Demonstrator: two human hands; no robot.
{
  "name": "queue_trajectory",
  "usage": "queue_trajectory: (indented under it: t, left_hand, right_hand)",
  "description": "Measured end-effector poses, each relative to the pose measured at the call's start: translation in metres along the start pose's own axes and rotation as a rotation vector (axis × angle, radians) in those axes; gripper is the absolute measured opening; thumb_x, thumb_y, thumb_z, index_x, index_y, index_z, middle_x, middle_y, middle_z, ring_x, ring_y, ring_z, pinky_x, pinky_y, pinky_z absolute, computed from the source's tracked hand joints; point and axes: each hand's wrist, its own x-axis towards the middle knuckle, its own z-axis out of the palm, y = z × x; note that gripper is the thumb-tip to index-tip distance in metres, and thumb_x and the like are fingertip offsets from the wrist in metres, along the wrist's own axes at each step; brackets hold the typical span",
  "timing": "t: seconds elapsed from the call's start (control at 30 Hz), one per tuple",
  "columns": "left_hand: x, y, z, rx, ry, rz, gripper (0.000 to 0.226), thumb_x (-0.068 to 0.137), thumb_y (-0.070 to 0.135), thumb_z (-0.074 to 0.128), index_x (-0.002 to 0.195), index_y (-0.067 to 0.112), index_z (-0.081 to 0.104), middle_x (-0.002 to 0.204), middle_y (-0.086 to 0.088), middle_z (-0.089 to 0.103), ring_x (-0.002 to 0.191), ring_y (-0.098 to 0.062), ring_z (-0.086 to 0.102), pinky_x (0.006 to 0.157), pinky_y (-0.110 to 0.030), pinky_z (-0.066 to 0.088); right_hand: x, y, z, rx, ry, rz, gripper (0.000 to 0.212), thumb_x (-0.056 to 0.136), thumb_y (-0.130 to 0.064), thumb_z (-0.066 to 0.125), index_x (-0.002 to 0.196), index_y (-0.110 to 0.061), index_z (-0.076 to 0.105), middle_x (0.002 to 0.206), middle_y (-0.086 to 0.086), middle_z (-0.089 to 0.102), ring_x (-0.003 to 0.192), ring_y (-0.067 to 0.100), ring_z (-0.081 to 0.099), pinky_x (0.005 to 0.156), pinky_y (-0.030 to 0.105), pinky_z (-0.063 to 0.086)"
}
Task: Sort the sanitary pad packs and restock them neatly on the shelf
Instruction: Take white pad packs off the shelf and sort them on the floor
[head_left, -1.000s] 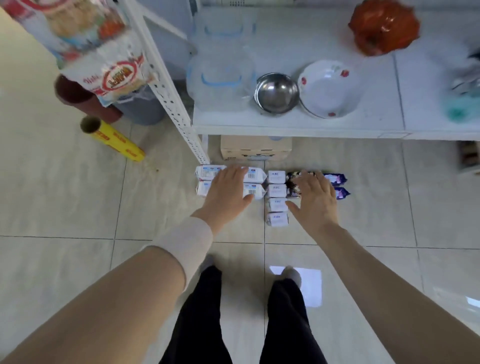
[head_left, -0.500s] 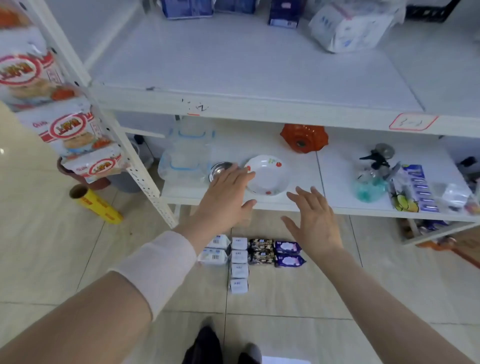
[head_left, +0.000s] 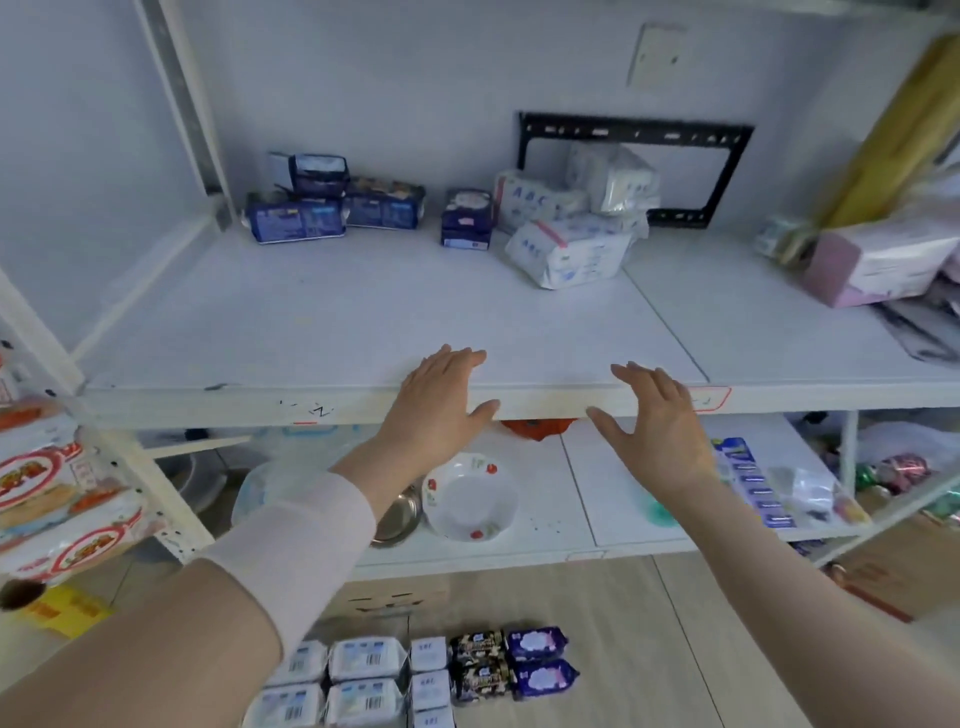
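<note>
Fingers (head_left: 465, 358) are pointing straight on left hand (head_left: 436, 410) and right hand (head_left: 660, 423). Both are hovering empty at the shelf's (head_left: 311, 322) front edge.

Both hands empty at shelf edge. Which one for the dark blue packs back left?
Left hand, likely: open, empty, on the same side as the dark blue packs; the right hand would have to cross over.
</note>
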Motion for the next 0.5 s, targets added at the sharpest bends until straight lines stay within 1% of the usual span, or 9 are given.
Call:
queue_trajectory:
  t: [0.13, 0.2, 0.27, 0.33, 0.4, 0.43, 0.5]
  left_hand:
    - [0.044, 0.016, 0.004, -0.139, -0.029, -0.128, 0.063, 0.091, 0.038, 0.053, 0.144, 0.016, 0.027, 0.148, -0.003, 0.034, 0.134, -0.021, 0.033, 0.110, -0.032, 0.026]
    - [0.071, 0.026, 0.011, -0.275, -0.053, -0.214, 0.065, 0.091, 0.040, 0.053, 0.145, 0.015, 0.026, 0.148, -0.004, 0.034, 0.133, -0.021, 0.035, 0.109, -0.032, 0.029]
    - [0.105, 0.035, 0.019, -0.457, -0.054, -0.343, 0.067, 0.091, 0.042, 0.052, 0.145, 0.014, 0.024, 0.148, -0.006, 0.033, 0.133, -0.022, 0.036, 0.106, -0.029, 0.029]
    - [0.144, 0.041, 0.028, -0.615, -0.025, -0.486, 0.072, 0.089, 0.047, 0.052, 0.146, 0.014, 0.022, 0.146, -0.008, 0.036, 0.130, -0.024, 0.040, 0.106, -0.028, 0.031]
    - [0.184, 0.043, 0.037, -0.723, 0.027, -0.578, 0.077, 0.088, 0.051, 0.052, 0.146, 0.012, 0.020, 0.143, -0.010, 0.039, 0.127, -0.027, 0.043, 0.107, -0.036, 0.034]
    - [0.204, 0.043, 0.041, -0.751, 0.059, -0.609, 0.078, 0.087, 0.051, 0.052, 0.145, 0.009, 0.020, 0.138, -0.010, 0.041, 0.123, -0.027, 0.046, 0.106, -0.039, 0.037]
    - [0.240, 0.039, 0.048, -0.792, 0.123, -0.657, 0.079, 0.087, 0.054, 0.052, 0.143, 0.007, 0.022, 0.120, -0.006, 0.045, 0.114, -0.027, 0.052, 0.101, -0.040, 0.043]
  right_hand:
    - [0.053, 0.016, -0.019, 0.176, 0.004, 0.173, 0.061, 0.086, -0.042, 0.059, 0.136, -0.014, 0.041, 0.139, 0.008, 0.044, 0.130, 0.027, 0.036, 0.105, 0.035, 0.030]
    - [0.085, 0.028, -0.025, 0.297, 0.010, 0.263, 0.065, 0.084, -0.046, 0.060, 0.136, -0.013, 0.040, 0.138, 0.008, 0.044, 0.128, 0.024, 0.040, 0.101, 0.031, 0.032]
    - [0.121, 0.039, -0.028, 0.429, -0.012, 0.360, 0.070, 0.083, -0.050, 0.060, 0.138, -0.013, 0.036, 0.139, 0.007, 0.044, 0.127, 0.023, 0.043, 0.097, 0.028, 0.034]
    - [0.160, 0.053, -0.027, 0.562, -0.041, 0.455, 0.078, 0.080, -0.055, 0.060, 0.140, -0.014, 0.033, 0.140, 0.007, 0.044, 0.125, 0.025, 0.046, 0.099, 0.031, 0.036]
    - [0.203, 0.065, -0.024, 0.686, -0.050, 0.527, 0.087, 0.076, -0.060, 0.061, 0.141, -0.012, 0.032, 0.137, 0.007, 0.045, 0.119, 0.027, 0.049, 0.102, 0.036, 0.041]
    - [0.224, 0.070, -0.022, 0.742, -0.055, 0.559, 0.089, 0.074, -0.063, 0.062, 0.139, -0.010, 0.033, 0.133, 0.007, 0.046, 0.113, 0.026, 0.051, 0.100, 0.038, 0.044]
    - [0.264, 0.078, -0.020, 0.834, -0.055, 0.622, 0.086, 0.071, -0.067, 0.062, 0.132, -0.010, 0.041, 0.121, 0.005, 0.049, 0.099, 0.021, 0.054, 0.093, 0.036, 0.050]
